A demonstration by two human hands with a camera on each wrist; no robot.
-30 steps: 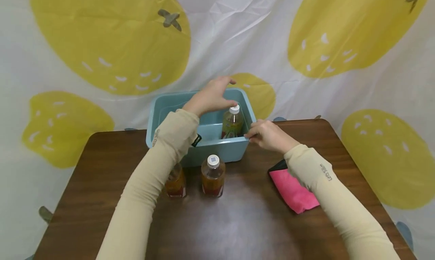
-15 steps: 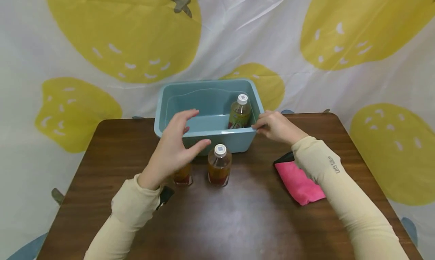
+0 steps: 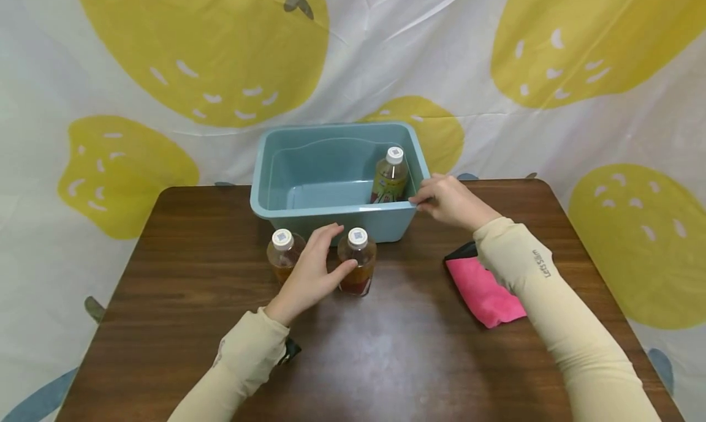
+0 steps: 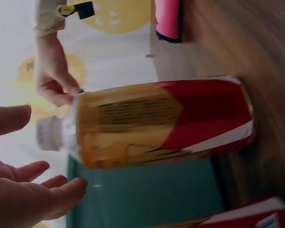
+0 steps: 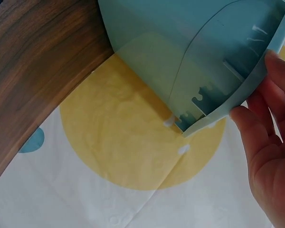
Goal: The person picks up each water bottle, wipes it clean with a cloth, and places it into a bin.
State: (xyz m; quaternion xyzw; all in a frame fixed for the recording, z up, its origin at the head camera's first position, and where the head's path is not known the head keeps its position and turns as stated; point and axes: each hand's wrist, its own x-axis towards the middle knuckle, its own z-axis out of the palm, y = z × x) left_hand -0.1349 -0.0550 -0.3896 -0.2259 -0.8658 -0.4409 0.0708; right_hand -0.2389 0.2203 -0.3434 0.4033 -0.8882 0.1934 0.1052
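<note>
My left hand is spread around the upper part of a drink bottle with a white cap. In the left wrist view, the thumb and fingers stand apart from this bottle's amber and red label. A second, similar bottle is just left of the hand, partly hidden by it. At the light blue plastic bin, my right hand pinches the front right corner of the rim, its fingers around the edge in the right wrist view. Inside the bin, at the right end, stands a green-labelled bottle.
A pink cloth pouch with a black edge lies under the right forearm. The brown wooden table backs onto a white curtain with yellow fruit prints, close behind the bin.
My left hand has pulled back out of the bin, away from the green-labelled bottle, and moved down and then right to the amber bottle. My right hand keeps holding the bin's corner.
</note>
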